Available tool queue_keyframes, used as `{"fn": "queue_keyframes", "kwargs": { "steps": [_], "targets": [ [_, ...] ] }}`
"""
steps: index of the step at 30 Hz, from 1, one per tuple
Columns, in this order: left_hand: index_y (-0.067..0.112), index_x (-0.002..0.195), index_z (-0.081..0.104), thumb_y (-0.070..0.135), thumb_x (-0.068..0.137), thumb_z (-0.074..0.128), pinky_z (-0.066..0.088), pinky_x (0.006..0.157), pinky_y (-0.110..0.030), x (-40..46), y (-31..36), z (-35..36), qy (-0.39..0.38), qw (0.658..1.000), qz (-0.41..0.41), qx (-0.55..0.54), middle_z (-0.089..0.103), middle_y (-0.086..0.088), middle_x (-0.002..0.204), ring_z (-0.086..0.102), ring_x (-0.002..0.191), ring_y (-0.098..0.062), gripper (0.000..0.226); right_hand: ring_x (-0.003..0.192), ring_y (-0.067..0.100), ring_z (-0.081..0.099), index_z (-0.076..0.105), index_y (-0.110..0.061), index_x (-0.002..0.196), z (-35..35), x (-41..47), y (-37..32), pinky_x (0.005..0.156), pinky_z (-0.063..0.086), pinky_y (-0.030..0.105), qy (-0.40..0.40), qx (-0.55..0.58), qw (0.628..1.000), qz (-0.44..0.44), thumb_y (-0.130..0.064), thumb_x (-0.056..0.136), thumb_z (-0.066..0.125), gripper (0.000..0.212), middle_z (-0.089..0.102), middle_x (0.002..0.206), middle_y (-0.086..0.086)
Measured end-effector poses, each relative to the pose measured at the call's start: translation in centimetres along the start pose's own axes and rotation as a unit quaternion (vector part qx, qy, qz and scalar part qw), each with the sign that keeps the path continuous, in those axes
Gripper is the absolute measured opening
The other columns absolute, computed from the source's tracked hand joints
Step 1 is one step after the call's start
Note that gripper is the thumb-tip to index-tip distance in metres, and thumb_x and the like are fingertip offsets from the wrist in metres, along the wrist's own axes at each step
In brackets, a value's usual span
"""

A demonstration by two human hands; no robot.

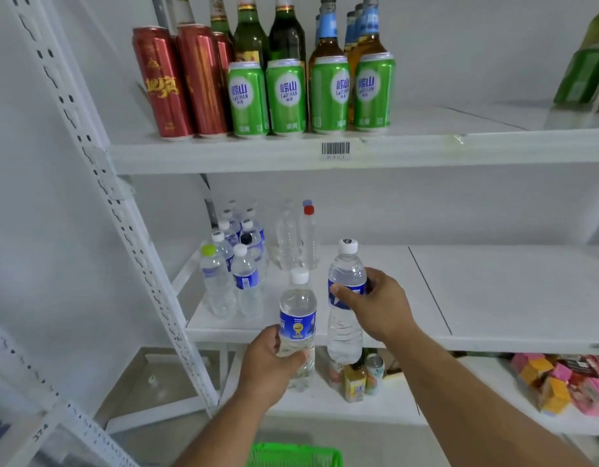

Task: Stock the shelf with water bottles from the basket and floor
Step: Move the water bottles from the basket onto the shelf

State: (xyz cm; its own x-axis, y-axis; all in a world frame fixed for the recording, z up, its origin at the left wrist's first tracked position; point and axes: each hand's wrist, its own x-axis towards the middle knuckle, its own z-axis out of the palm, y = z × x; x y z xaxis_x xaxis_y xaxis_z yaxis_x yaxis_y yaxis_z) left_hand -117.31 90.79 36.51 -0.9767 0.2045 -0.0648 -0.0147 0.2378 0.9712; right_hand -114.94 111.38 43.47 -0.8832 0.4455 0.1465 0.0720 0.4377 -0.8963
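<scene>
While both hands carry 1 bottle each toward the middle shelf (493,291), nothing is set down yet. Left hand (269,360) wraps the lower body of a short water bottle (298,326) with blue label, fingers curled round it, thumb across the front. Right hand (380,306) grips a taller water bottle (345,298) at the label band, thumb on the front, fingers closed behind. Both bottles upright, in the air at the shelf's front edge, not touching the board.

Handling, my read: full, capped, so fairly heavy; thin clear plastic, gives under squeeze, smooth and maybe slippery. Best hold is mid-body at the label or ribbed waist, not the cap.

Stocked cluster of small water bottles (235,261) sits at the left rear of the same shelf; 2 tall clear bottles (296,237) just beside it. Wide bare space to the right.

Green basket (293,455) shows at the bottom edge; contents cannot be told. Upper shelf holds green cans (309,96), red cans and glass bottles.
</scene>
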Motion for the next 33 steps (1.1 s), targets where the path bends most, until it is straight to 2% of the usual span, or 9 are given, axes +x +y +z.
{"fn": "queue_keyframes", "kwargs": {
  "steps": [4,8,10,12,18,22,28,30,33],
  "targets": [
    [0.029,0.101,0.067,0.018,0.071,0.084,0.059,0.074,-0.035,3.9,-0.4,-0.8,-0.002,1.000,-0.005,0.021,0.076,0.011,0.093,0.073,0.084,-0.008,0.037,0.083,0.003,0.065,0.068,-0.032,0.104,1.8,2.8,-0.7,0.066,0.045,0.019,0.001,-0.006,1.000,0.003,-0.039,0.082,0.076,0.025,0.070,0.090,-0.016],
    [0.032,0.103,0.065,0.022,0.074,0.083,0.050,0.056,-0.014,7.4,-0.5,-1.3,-0.007,1.000,-0.004,0.017,0.074,0.014,0.095,0.070,0.087,-0.005,0.036,0.084,0.006,0.065,0.067,-0.031,0.103,3.4,5.4,-0.8,0.070,0.049,0.022,0.008,-0.023,1.000,0.012,-0.038,0.082,0.076,0.024,0.070,0.091,-0.014],
    [0.031,0.103,0.064,0.021,0.076,0.081,0.043,0.054,-0.008,8.4,-0.2,-1.3,-0.001,1.000,0.001,0.025,0.071,0.017,0.093,0.065,0.083,0.004,0.034,0.085,0.010,0.068,0.068,-0.031,0.101,3.9,6.5,-0.6,0.075,0.055,0.029,0.005,-0.028,0.999,0.023,-0.040,0.080,0.075,0.024,0.072,0.090,-0.013],
    [0.031,0.102,0.063,0.020,0.076,0.081,0.039,0.057,-0.006,9.7,-0.2,-1.3,0.002,0.999,0.005,0.031,0.068,0.020,0.091,0.062,0.078,0.012,0.033,0.085,0.011,0.070,0.068,-0.032,0.100,4.4,7.9,-0.3,0.079,0.058,0.034,-0.001,-0.038,0.999,0.031,-0.044,0.077,0.074,0.027,0.073,0.090,-0.012],
    [0.037,0.103,0.056,0.021,0.079,0.080,0.037,0.062,-0.005,14.1,-0.5,-0.4,0.004,0.999,0.014,0.030,0.059,0.029,0.090,0.053,0.079,0.016,0.037,0.081,0.011,0.072,0.068,-0.033,0.095,5.9,12.1,0.9,0.080,0.060,0.039,-0.015,-0.049,0.998,0.035,-0.046,0.072,0.072,0.027,0.074,0.087,-0.012],
    [0.034,0.110,0.056,0.024,0.079,0.079,0.040,0.078,-0.020,17.2,-1.1,0.4,0.027,0.999,0.007,0.044,0.063,0.015,0.107,0.056,0.094,0.000,0.040,0.082,0.011,0.071,0.069,-0.032,0.095,6.6,15.0,1.8,0.078,0.060,0.036,-0.027,-0.049,0.998,0.034,-0.045,0.072,0.073,0.027,0.074,0.088,-0.012],
    [0.028,0.114,0.057,0.025,0.078,0.079,0.041,0.081,-0.024,22.0,-2.1,2.1,0.064,0.996,-0.008,0.057,0.063,0.010,0.109,0.059,0.105,-0.012,0.043,0.068,0.005,0.069,0.072,-0.024,0.085,8.2,18.9,2.8,0.063,0.052,0.021,-0.041,-0.014,0.998,0.034,-0.022,0.078,0.078,0.010,0.074,0.073,-0.010],
    [0.027,0.119,0.057,0.024,0.079,0.078,0.043,0.084,-0.024,23.5,-2.4,2.8,0.071,0.996,-0.009,0.054,0.063,0.010,0.112,0.058,0.107,-0.012,0.046,0.066,0.006,0.072,0.071,-0.021,0.084,8.9,20.0,3.4,0.067,0.056,0.026,-0.053,-0.005,0.998,0.045,-0.018,0.078,0.077,0.008,0.074,0.072,-0.009],
    [0.025,0.123,0.058,0.021,0.078,0.079,0.048,0.091,-0.029,25.8,-2.9,3.7,0.080,0.996,-0.003,0.045,0.065,0.007,0.120,0.060,0.114,-0.015,0.049,0.071,0.013,0.074,0.071,-0.025,0.083,9.9,22.0,4.4,0.075,0.061,0.037,-0.061,-0.011,0.997,0.046,-0.025,0.077,0.076,0.008,0.075,0.075,-0.007]
  ]
}}
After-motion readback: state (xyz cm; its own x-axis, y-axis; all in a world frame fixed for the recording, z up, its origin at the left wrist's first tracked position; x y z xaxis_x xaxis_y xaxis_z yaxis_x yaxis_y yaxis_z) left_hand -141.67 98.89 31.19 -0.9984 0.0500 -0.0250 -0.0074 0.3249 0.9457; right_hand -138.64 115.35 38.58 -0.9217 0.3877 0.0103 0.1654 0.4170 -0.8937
